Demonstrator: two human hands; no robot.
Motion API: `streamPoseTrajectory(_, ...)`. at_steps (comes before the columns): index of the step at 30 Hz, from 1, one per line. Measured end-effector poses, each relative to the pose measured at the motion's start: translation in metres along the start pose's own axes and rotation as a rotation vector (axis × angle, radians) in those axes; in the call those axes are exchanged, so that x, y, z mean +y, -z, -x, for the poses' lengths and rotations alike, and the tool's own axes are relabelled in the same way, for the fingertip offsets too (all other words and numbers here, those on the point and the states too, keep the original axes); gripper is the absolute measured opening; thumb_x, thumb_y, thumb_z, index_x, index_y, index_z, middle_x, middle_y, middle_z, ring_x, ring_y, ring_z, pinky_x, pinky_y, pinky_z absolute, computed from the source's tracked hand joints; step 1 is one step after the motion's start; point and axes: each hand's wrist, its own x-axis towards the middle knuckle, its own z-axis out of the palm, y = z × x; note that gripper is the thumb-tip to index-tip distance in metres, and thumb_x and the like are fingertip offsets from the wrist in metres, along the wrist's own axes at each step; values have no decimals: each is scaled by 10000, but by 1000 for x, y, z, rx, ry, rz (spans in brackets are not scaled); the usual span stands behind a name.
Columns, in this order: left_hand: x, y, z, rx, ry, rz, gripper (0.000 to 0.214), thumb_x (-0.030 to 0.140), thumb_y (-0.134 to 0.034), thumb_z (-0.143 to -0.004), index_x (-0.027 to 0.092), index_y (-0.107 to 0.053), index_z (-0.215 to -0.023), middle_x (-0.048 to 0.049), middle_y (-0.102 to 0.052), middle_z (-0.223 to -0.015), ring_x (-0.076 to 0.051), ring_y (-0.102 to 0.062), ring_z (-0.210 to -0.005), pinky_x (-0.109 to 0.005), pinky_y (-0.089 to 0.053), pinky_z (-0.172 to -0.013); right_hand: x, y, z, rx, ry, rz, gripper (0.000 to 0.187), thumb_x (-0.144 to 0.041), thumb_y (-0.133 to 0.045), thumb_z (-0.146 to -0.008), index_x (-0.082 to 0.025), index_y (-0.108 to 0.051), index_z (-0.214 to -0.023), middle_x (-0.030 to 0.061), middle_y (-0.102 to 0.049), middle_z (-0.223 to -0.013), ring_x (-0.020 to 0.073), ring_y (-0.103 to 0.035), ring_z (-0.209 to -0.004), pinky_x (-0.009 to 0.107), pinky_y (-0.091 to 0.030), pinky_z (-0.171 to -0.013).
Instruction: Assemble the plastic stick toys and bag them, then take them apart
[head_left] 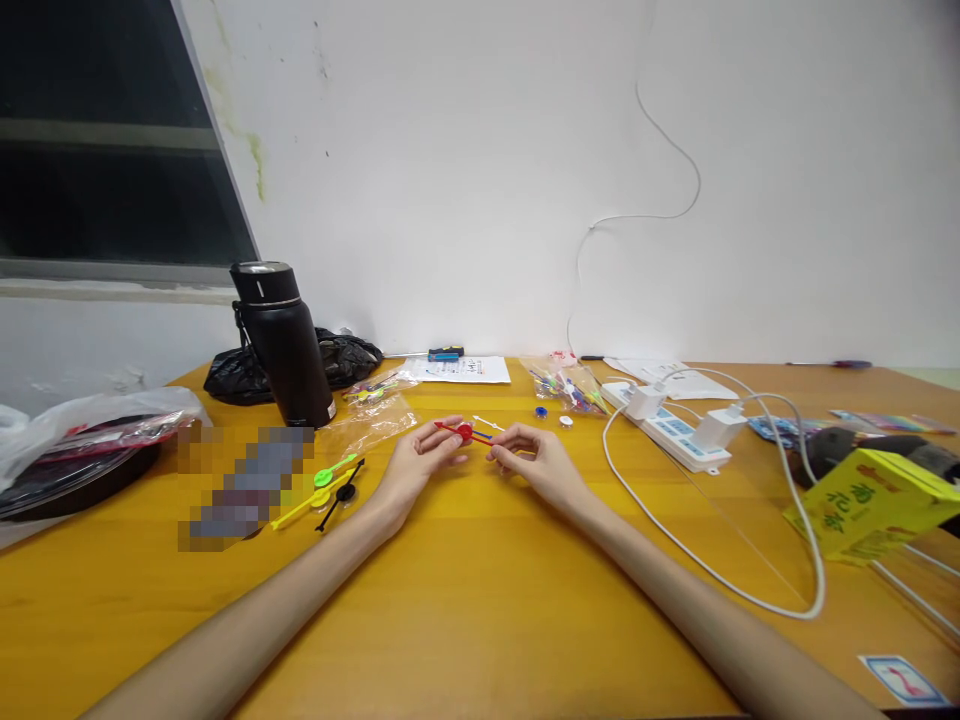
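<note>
Both forearms reach in from the near edge of the yellow bench (480,600) and the hands meet at its middle. The left hand (420,455) lies on its side with fingers curled narrow, thumb and fingertips pinched on a red pointer (465,432), a thin stick with a round hub, held just above the bench top. The right hand (536,460) is curled narrow too, its fingertips at the right end of the red pointer; whether they grip it or only touch it I cannot tell. A small white stick (487,423) lies just beyond the two hands.

Left of the left hand lie three more pointers near each other: a green pointer (334,470), a yellow pointer (311,500) and a black pointer (341,493). Farther left stands a black flask (285,345), upright, with a black bag (337,360) behind it and a clear plastic bag (371,420) just beside it.

Beyond the right hand sit a blue disc (541,411) and a white disc (566,421), and farther off a bag of coloured parts (570,385). To the right lies a white power strip (667,425) with two plugs in it, its white cable (712,575) looping toward the near right. A yellow box (874,500) lies at the right edge
</note>
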Motion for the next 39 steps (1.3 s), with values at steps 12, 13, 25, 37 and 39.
streamPoseTrajectory(12,7,-3,6,-110,-149,-241,435,334,-808,-766,203,-684,-1162,-117,-698,-1267,-259,-670,-1141,-400,-527,-1005,-13,-1,7,125,188,308,134,-311,-629,-890,-189,-685,-888,52,-737,-860,182,-687,-770,297,-541,-711)
streamPoseTrajectory(13,8,-4,6,-112,-172,-262,413,340,-806,-768,203,-692,-1141,-114,-708,-1248,-255,-677,-1125,-394,-526,-1003,-15,-1,8,129,215,329,128,-305,-622,-896,-194,-685,-891,51,-738,-860,180,-686,-761,297,-541,-706)
streamPoseTrajectory(25,10,-3,8,-109,-284,-413,290,360,-737,-837,204,-734,-1081,-93,-746,-1129,-232,-697,-1037,-351,-537,-950,-19,-2,12,-58,300,476,120,-277,-555,-945,-219,-648,-993,29,-720,-925,152,-649,-780,263,-501,-719)
streamPoseTrajectory(37,8,-2,7,-133,-222,-444,275,374,-744,-828,199,-742,-1041,-84,-760,-1041,-223,-705,-965,-334,-540,-906,-20,-4,15,-180,268,638,253,-371,-448,-1023,-247,-669,-1036,35,-730,-894,183,-654,-765,275,-464,-703)
streamPoseTrajectory(39,8,0,6,-120,-212,-439,274,381,-744,-826,196,-745,-1029,-86,-763,-1028,-222,-709,-951,-331,-542,-895,-20,-4,15,-182,264,632,258,-368,-442,-1025,-246,-668,-1039,41,-732,-892,188,-656,-766,280,-463,-703)
